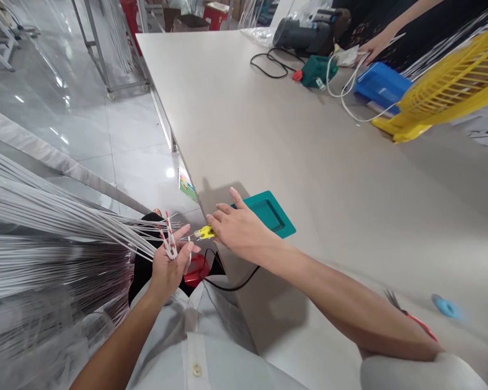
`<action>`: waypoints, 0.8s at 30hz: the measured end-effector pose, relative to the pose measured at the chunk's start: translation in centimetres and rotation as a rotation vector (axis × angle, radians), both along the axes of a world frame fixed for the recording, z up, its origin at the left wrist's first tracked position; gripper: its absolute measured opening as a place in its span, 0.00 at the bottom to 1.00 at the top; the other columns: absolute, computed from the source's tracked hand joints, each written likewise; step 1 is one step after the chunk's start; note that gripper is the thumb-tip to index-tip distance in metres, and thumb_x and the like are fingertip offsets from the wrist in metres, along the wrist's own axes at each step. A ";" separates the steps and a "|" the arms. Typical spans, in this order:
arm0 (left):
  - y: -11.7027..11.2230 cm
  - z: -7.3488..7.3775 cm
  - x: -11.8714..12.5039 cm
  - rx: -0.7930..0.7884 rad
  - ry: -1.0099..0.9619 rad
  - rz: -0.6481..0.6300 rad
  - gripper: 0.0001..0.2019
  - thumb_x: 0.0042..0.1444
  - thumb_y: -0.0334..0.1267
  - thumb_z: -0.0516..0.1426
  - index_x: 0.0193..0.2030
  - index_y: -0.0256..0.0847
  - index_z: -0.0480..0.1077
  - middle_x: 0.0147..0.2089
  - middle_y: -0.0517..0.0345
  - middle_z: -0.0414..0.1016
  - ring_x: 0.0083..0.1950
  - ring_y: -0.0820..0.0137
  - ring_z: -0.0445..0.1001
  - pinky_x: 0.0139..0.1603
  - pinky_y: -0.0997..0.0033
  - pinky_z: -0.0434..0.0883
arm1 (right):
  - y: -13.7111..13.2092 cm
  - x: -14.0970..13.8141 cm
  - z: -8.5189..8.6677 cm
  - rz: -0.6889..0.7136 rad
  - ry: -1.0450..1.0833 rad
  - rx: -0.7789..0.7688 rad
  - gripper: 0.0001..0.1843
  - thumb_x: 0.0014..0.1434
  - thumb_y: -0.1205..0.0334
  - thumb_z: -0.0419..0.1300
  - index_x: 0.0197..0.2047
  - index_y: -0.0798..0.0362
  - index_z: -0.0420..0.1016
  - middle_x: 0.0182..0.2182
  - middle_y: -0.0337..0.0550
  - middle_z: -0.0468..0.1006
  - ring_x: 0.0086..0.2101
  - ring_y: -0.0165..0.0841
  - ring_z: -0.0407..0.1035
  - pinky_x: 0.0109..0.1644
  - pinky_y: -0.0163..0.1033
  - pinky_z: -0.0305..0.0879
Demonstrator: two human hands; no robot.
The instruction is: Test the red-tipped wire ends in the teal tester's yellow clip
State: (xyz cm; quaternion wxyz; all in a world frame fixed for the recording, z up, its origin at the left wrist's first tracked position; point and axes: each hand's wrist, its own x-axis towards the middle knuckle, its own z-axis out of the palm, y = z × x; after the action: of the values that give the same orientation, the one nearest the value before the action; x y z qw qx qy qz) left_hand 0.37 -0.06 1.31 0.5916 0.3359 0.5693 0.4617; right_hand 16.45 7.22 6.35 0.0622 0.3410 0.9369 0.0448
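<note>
While the 2 hands work close together off the near left edge of the table (329,184), a narrow gap lies between them. The left hand (168,268), palm up, is closed on red-marked wires (169,238), whose looped white lengths stand up between its fingers. Its thumb and a finger meet near a short white end; whether they pinch it, I cannot tell. The right hand (242,227), palm down, grips a small yellow tool (205,232), its metal end pointing at the left fingertips. Whether that end touches a wire is too small to tell.

A thick bundle of white wires (85,214) runs in from the left to the left hand. Beside and partly behind the right hand, a green tray (288,229) lies on the table. Near the right forearm are a red-handled tool (421,324), partly hidden, and a blurred blue ring (447,307). At the far side, a co-worker's hand (376,47) reaches in by a white cord (352,81), near a blue bin (382,81) and a yellow fan (451,84).
</note>
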 end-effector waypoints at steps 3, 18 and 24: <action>0.0 -0.2 0.2 -0.006 -0.008 -0.025 0.26 0.50 0.40 0.57 0.56 0.35 0.63 0.28 0.58 0.76 0.16 0.82 0.55 0.15 0.78 0.54 | 0.0 -0.2 0.0 0.035 -0.053 0.028 0.09 0.57 0.70 0.51 0.35 0.60 0.73 0.28 0.49 0.77 0.38 0.40 0.67 0.62 0.60 0.30; -0.2 -1.0 0.6 -0.018 0.114 0.040 0.22 0.49 0.40 0.58 0.51 0.38 0.68 0.29 0.58 0.76 0.18 0.79 0.60 0.17 0.77 0.57 | 0.2 0.6 -0.9 -0.018 0.048 -0.051 0.33 0.52 0.56 0.61 0.58 0.60 0.58 0.41 0.51 0.76 0.51 0.44 0.61 0.62 0.60 0.35; -0.7 -0.3 -0.3 -0.029 0.052 0.134 0.21 0.46 0.41 0.60 0.47 0.38 0.65 0.28 0.58 0.76 0.16 0.80 0.59 0.16 0.78 0.55 | 0.3 0.8 -0.4 0.002 0.143 -0.095 0.34 0.52 0.50 0.60 0.57 0.60 0.60 0.42 0.52 0.75 0.50 0.44 0.62 0.60 0.61 0.41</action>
State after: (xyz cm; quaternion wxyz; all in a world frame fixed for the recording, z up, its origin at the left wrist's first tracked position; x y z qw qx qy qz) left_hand 0.10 -0.73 0.99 0.5491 0.3003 0.6123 0.4831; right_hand 17.24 7.47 5.92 0.0110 0.3389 0.9405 -0.0240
